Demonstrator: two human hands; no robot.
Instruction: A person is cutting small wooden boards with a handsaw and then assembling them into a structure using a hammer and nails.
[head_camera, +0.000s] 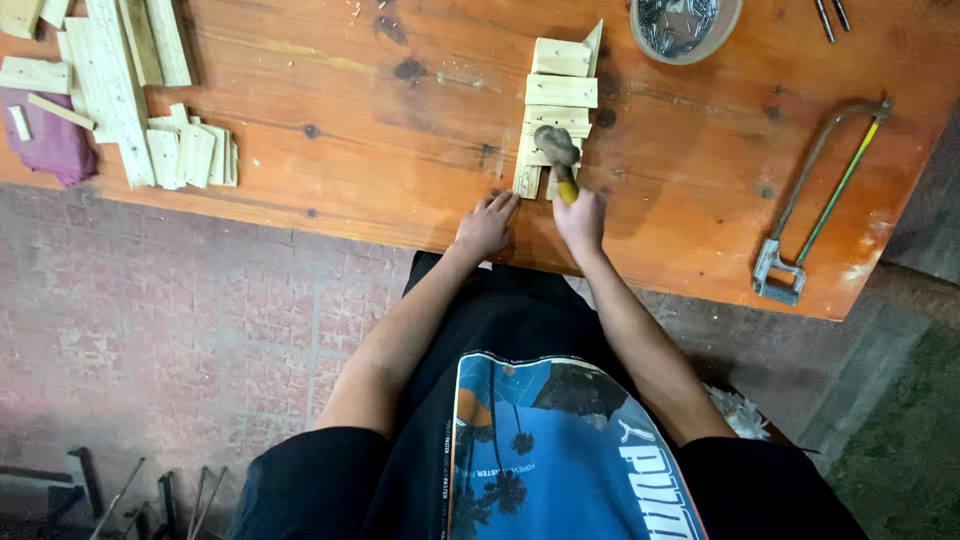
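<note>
Head view: hammer (560, 158) points away.

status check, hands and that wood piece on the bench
Right hand gripping hammer, head over slatted wood piece. Left hand flat on table beside it. Nothing in the way.

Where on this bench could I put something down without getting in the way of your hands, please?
The widest bare patch on the table lies between the pile of offcuts and the slatted wooden piece. A second lies between that piece and the hacksaw. It is crowded where the left hand and the right hand holding the hammer work.
</note>
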